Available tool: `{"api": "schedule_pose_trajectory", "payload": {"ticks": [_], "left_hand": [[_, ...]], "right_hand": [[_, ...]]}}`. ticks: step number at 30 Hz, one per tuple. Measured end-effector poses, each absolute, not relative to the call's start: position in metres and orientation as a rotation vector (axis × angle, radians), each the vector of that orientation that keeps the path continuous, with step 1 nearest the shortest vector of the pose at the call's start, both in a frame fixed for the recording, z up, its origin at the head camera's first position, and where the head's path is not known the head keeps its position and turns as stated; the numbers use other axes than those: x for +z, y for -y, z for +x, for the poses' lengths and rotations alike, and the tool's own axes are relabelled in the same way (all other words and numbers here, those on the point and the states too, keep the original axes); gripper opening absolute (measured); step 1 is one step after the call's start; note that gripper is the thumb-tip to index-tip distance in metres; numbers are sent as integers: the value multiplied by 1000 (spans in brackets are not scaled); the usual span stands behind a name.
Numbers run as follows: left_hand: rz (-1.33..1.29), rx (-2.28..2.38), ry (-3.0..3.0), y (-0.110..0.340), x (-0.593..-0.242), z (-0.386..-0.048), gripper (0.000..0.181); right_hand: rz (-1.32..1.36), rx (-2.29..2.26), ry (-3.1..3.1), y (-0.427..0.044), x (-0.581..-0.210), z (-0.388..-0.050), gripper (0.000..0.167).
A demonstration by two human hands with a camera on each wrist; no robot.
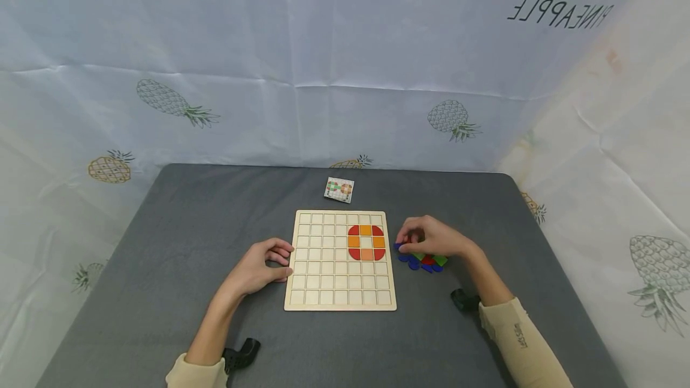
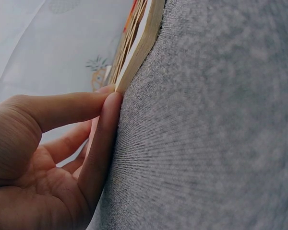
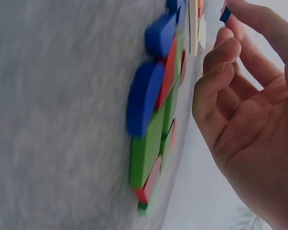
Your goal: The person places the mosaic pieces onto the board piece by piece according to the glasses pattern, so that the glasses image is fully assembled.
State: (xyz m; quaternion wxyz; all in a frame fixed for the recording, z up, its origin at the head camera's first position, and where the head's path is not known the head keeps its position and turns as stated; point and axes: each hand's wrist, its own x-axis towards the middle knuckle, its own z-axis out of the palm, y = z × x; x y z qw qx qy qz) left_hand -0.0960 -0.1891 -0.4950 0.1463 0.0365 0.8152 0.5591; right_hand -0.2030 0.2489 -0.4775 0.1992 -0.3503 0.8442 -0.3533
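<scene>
Right hand (image 1: 432,236) pinches blue piece (image 3: 225,15) just off right edge of board (image 1: 327,268), which lies leftward; left hand (image 1: 252,266), fingers loosely bent, touches board's left edge.

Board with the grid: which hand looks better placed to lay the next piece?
Probably the right hand: it pinches a blue piece by the pile, just right of the board. The left hand touches the board's left edge.

Board (image 1: 326,282) on table (image 1: 215,214) — card (image 1: 339,190) behind, loose pieces (image 1: 428,260) to right, tiles (image 1: 367,254) on board's right side.
</scene>
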Motion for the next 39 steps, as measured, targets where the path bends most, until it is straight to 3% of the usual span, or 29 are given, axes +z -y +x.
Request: {"api": "schedule_pose_trajectory", "payload": {"ticks": [16,39], "left_hand": [[116,1618,-2337,190,-496,-96,45],[111,1602,-2358,190,-497,-97,44]], "right_hand": [[-1044,-918,-2233,-211,-472,-182,9],[-1209,-825,-2246,-200,-476,-182,9]]}}
